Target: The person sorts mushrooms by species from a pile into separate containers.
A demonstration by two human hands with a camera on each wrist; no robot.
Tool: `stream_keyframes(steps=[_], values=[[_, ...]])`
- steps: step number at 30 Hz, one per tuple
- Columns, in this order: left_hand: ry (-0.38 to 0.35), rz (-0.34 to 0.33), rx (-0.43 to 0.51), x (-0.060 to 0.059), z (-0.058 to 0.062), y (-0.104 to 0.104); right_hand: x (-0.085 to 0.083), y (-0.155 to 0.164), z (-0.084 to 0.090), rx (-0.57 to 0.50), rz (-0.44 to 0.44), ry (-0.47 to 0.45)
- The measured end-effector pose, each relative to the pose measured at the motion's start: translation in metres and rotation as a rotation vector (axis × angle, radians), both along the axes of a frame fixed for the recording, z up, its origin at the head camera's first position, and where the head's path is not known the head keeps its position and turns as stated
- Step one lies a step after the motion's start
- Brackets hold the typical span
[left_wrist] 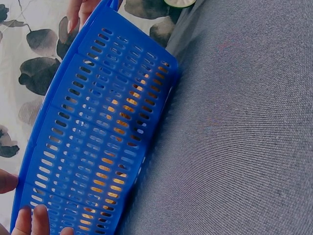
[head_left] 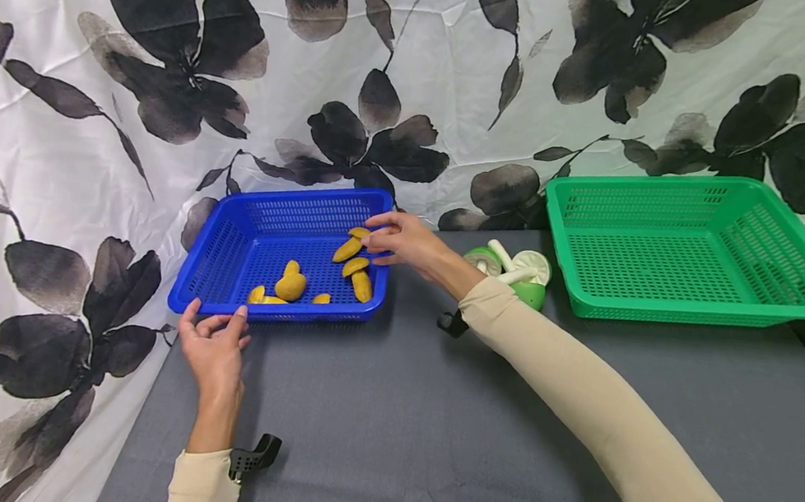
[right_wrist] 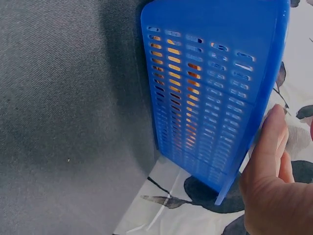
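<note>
So the blue perforated plastic basket [head_left: 254, 246] sits on the grey cloth-covered table [head_left: 424, 452], near its far left corner, right up against the white curtain with black flower print [head_left: 89, 124]. Inside it there's a handful of small yellow-orange rounded toy pieces [head_left: 290, 285], scattered mostly toward the right and front of the basket floor.

The left hand [head_left: 214, 345] is at the basket's front left corner, fingertips resting on the rim with the fingers fairly straight, not really wrapped around anything. The right hand [head_left: 403, 241] is at the far right corner of the same basket, fingers extended over the rim right next to one of the yellow pieces; can't tell if it's actually pinching one or just touching the edge. The hands are well apart, one at each opposite corner.

Over to the right there's a green perforated plastic basket [head_left: 695, 301], and just beside its left wall a little pile of green and white toy mushrooms [head_left: 515, 272]
</note>
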State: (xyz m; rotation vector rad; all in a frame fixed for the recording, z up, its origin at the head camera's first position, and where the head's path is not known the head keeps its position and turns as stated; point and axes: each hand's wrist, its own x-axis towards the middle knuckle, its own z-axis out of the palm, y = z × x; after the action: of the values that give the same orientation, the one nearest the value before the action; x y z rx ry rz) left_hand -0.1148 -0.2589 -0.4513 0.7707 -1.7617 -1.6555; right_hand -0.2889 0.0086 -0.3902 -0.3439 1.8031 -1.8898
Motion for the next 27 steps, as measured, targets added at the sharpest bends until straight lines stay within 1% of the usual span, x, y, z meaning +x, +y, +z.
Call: stream_keyframes(steps=[4,11,14,16,21,27], values=[[0.003,0.000,0.001,0.001,0.000,0.000,0.002,0.005,0.002,-0.010,0.001,-0.005],[0.001,-0.006,0.000,0.001,0.000,-0.002,0.008,0.015,0.005,0.043,-0.001,0.002],[-0.009,-0.007,-0.005,0.001,0.001,-0.002,0.011,0.020,0.006,0.057,0.005,0.018],[-0.004,-0.007,0.002,0.001,0.002,-0.003,0.014,0.023,0.007,0.065,0.008,0.032],[0.033,-0.018,0.020,0.000,0.006,-0.004,0.020,0.035,0.011,0.087,0.008,0.059],[0.051,-0.062,0.012,0.000,0.017,-0.001,0.024,0.051,0.013,0.079,0.002,0.053]])
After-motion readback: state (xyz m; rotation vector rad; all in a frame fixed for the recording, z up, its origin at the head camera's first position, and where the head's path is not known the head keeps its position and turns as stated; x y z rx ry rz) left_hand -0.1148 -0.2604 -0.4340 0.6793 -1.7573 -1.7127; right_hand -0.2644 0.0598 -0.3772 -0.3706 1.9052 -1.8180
